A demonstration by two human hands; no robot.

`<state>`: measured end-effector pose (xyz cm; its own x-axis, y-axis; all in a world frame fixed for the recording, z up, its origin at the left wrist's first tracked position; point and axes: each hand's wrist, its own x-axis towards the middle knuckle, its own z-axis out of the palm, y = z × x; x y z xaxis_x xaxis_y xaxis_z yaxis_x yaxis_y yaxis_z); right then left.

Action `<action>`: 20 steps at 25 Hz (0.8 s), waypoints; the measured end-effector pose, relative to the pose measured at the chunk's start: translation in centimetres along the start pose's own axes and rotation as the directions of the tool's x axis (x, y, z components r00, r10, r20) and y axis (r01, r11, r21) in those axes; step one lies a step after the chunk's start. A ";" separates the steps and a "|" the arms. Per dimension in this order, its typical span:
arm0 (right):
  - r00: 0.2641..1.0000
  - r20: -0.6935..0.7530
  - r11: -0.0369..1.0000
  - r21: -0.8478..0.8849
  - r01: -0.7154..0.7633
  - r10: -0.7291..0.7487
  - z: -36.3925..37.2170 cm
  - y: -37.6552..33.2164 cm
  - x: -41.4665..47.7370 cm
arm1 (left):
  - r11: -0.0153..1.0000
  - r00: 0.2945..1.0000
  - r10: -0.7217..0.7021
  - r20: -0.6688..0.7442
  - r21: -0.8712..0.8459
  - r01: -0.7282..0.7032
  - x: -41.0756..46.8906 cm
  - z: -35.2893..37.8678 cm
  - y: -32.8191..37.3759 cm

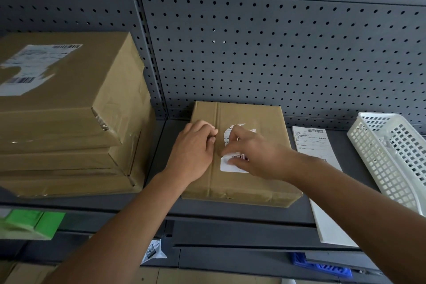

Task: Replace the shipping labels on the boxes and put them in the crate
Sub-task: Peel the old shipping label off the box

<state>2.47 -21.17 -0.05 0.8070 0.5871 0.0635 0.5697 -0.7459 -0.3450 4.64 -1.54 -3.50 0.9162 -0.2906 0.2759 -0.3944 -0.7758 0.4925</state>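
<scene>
box (251, 122): matt brown paper wrap | pegboard (276, 53): matt grey perforated metal | basket (391, 157): white plastic lattice

Brown box (253, 117) lies flat; its white label (228, 168) is torn, partly peeled.

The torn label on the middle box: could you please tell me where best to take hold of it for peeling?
Pinch the torn label at its curled upper edge, coming from the far side; that edge already seems lifted off the box, while its barcode end lies flat.
</scene>
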 end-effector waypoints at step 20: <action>0.979 -0.194 0.996 0.044 0.072 -0.062 -0.5 2.0 -2.8 | 0.999 1.000 0.029 0.012 0.040 -0.030 0.0 0.1 -0.3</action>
<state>1.43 -24.40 -0.46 0.7849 0.5598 0.2656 0.6188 -0.6871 -0.3808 4.76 -1.32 -3.75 0.9051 -0.3198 0.2804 -0.4182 -0.7886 0.4507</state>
